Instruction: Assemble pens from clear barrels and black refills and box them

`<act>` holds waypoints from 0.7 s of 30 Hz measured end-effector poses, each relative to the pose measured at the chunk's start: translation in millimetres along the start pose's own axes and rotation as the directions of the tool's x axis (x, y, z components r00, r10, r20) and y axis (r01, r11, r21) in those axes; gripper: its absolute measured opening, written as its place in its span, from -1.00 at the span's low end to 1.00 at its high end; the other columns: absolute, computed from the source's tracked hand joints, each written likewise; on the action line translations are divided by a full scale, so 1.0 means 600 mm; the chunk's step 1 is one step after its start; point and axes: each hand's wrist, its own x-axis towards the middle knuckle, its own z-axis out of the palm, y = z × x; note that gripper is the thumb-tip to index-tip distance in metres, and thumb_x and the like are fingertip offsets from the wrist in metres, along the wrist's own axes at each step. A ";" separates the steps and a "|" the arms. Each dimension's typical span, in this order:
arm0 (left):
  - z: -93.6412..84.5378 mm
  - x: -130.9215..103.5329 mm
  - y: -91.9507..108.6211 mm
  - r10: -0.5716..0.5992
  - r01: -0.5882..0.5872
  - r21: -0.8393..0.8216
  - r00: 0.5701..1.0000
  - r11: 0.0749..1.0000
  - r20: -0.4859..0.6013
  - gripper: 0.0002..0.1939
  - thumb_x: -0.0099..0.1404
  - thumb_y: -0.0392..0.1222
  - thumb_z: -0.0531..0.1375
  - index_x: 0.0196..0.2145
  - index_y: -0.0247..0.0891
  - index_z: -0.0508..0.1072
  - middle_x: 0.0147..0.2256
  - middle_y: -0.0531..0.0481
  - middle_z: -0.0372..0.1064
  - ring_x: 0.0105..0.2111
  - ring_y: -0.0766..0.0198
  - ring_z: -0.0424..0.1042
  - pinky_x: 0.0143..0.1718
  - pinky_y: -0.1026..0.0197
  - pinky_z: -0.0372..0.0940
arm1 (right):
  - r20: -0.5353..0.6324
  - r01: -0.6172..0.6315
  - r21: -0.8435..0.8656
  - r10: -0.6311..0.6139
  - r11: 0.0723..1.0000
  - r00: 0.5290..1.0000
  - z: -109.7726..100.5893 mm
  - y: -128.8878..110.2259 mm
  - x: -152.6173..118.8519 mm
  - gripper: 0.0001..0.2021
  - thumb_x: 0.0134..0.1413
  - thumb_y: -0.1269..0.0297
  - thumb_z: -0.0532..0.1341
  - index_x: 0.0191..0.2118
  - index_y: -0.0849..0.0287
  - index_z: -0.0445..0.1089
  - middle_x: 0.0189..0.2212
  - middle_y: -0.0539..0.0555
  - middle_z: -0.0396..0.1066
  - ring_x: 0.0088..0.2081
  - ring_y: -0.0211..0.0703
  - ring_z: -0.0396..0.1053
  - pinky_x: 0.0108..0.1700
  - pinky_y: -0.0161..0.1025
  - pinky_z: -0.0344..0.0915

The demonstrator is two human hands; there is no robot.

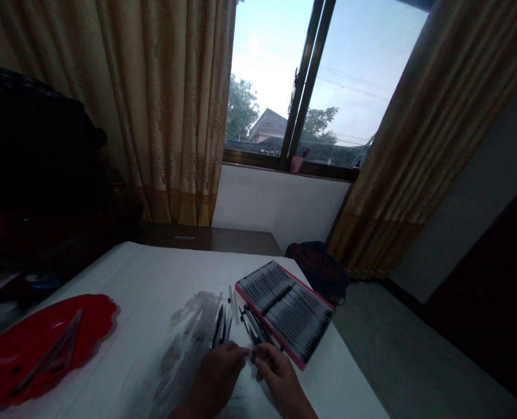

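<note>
My left hand (218,375) and my right hand (278,372) are close together low over the white table. Their fingertips almost meet, thumb and fingers pinched in both. Whatever small piece lies between the fingertips is too dim and blurred to name. Just beyond my left hand are several slim dark pen-like sticks (220,327). More dark pen-like pieces (253,326) lie past my right hand, against a pink-edged tray (304,283). Rows of thin dark-and-clear sticks (300,317) fill that tray. Left of my hands spreads a pile of translucent thin tubes (188,331).
A red scalloped plate (96,311) holding long pale sticks stands at the left of the white tabletop (149,273). Dark cloth (319,265) is heaped beyond the table's far right corner. A pink cup (296,164) sits on the windowsill, between curtains (175,105).
</note>
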 end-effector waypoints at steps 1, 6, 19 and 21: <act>-0.001 0.000 -0.004 -0.013 0.013 0.010 1.000 1.000 0.006 -0.69 0.26 -0.27 0.05 -0.09 -0.07 0.46 -0.19 0.00 0.49 -0.19 0.27 0.45 -0.15 0.30 0.26 | -0.014 -0.006 0.030 0.006 1.000 1.000 -0.002 -0.002 0.002 -0.70 -0.01 0.02 0.22 -0.34 0.19 0.40 -0.49 0.00 0.35 -0.52 -0.23 0.33 -0.45 -0.30 0.25; -0.030 -0.001 -0.030 -0.160 0.155 0.061 0.984 0.986 0.082 -0.67 0.32 -0.04 -0.03 -0.25 -0.12 0.51 -0.32 0.05 0.54 -0.32 0.29 0.47 -0.29 0.33 0.23 | -0.148 -0.029 0.127 0.048 0.991 0.988 -0.021 -0.002 0.011 -0.60 -0.11 -0.10 0.25 -0.35 0.19 0.42 -0.60 -0.04 0.31 -0.55 -0.23 0.28 -0.46 -0.29 0.22; -0.030 -0.005 -0.062 -0.232 0.210 -0.207 0.969 0.955 -0.086 -0.77 0.19 -0.10 0.08 -0.38 -0.21 0.51 -0.43 0.07 0.48 -0.38 0.27 0.43 -0.32 0.31 0.28 | -0.098 -0.058 -0.088 0.050 0.994 0.994 -0.012 0.017 0.008 -0.51 0.13 -0.12 0.01 -0.62 0.15 0.20 -0.72 -0.09 0.15 -0.64 -0.31 0.15 -0.56 -0.35 0.06; -0.028 -0.005 -0.065 -0.240 0.214 -0.232 0.966 0.949 -0.092 -0.77 0.19 -0.11 0.08 -0.36 -0.21 0.52 -0.40 0.06 0.49 -0.35 0.26 0.44 -0.30 0.31 0.29 | -0.098 -0.067 -0.058 0.061 0.996 0.993 -0.014 0.020 0.006 -0.50 0.14 -0.13 -0.02 -0.59 0.17 0.25 -0.71 -0.08 0.17 -0.65 -0.32 0.15 -0.57 -0.35 0.07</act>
